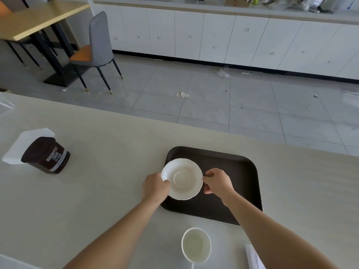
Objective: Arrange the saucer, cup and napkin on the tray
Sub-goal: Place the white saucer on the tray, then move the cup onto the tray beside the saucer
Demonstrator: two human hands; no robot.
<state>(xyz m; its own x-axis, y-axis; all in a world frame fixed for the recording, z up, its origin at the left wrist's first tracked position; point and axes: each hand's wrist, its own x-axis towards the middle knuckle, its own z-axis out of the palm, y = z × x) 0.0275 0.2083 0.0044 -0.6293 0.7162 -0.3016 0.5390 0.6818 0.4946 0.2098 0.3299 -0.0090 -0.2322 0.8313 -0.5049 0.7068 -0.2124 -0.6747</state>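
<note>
Left hand (155, 186), right hand (218, 181): arms extended, fingers curled, gripping.

Napkin (253, 257) cut off by bottom edge; cup (196, 245) handle mostly cropped.

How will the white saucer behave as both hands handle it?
The saucer looks like glazed china: probably stiff, fragile, somewhat slippery. Left hand and right hand pinch opposite rims, so tipping seems unlikely. Flat-based, it should settle steadily on the tray.
</note>
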